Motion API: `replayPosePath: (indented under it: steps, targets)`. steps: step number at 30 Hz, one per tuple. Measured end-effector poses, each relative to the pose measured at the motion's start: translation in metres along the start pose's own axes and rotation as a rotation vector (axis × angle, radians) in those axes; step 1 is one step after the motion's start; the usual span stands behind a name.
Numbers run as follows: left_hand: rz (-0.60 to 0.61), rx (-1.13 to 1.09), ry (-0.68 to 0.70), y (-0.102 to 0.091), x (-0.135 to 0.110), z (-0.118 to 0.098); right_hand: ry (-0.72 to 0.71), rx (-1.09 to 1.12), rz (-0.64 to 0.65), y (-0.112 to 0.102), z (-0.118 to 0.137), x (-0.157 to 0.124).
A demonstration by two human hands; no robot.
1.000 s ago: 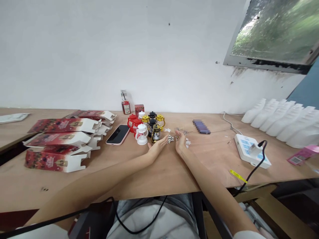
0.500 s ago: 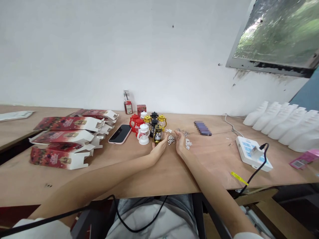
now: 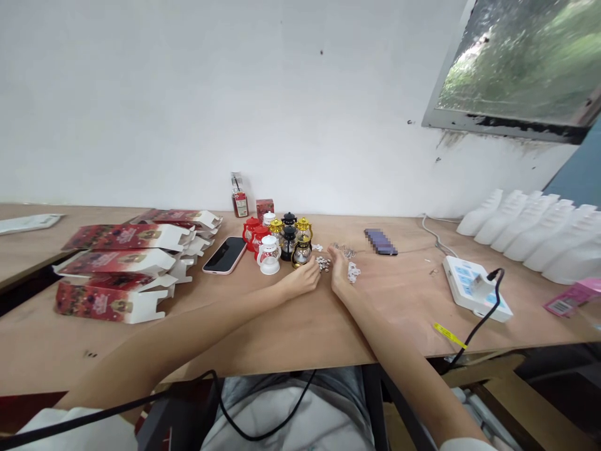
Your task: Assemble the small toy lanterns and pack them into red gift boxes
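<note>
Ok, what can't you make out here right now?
In the head view:
Left hand: palm hidden by the back of the hand; grip unclear.
Small round pieces: too small to identify.
Rear white lantern: lower part hidden by nearer lanterns.
Dark purple item: blurred by pixelation.
Rightmost white bottle: cut off by the right edge.

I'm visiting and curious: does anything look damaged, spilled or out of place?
The wall below the window looks damaged: it is stained and chipped. Small pieces lie loose between the left hand and right hand, but nothing looks spilled.
</note>
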State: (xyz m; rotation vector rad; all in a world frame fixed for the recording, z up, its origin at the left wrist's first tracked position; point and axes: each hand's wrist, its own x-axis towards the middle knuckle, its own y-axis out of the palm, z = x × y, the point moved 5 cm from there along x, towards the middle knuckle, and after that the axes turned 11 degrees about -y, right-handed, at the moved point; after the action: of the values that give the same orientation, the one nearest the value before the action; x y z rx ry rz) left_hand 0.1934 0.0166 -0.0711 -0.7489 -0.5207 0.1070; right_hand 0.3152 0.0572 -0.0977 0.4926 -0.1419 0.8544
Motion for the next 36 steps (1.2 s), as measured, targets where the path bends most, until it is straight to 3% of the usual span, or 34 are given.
replayPosePath:
  steps: [5, 10, 15, 19, 21, 27, 36]
  targets:
    - [-0.167, -0.074, 0.182, -0.013, -0.019, 0.008, -0.515, -0.513, 0.335, 0.014, 0.033, -0.020]
    - [-0.142, -0.126, 0.003, -0.030, -0.051, 0.045, -0.693, -0.719, 0.552, 0.035, 0.038, -0.038]
    - [-0.096, -0.171, -0.525, -0.050, -0.054, 0.121, -0.623, -0.787, 0.503, 0.045, 0.030, -0.035]
    - [0.035, -0.282, -0.771, -0.042, -0.035, 0.160, -0.592, -0.769, 0.389, 0.046, 0.025, -0.029]
    - [0.113, -0.387, -0.785, -0.031, -0.023, 0.163, -0.595, -0.733, 0.337, 0.047, 0.022, -0.026]
    - [0.280, -0.573, -0.709, -0.004, -0.004, 0.144, -0.595, -0.721, 0.302, 0.056, 0.013, -0.021]
    - [0.260, -0.570, -0.725, -0.004, -0.009, 0.154, -0.518, -0.684, 0.290, 0.062, 0.009, -0.018]
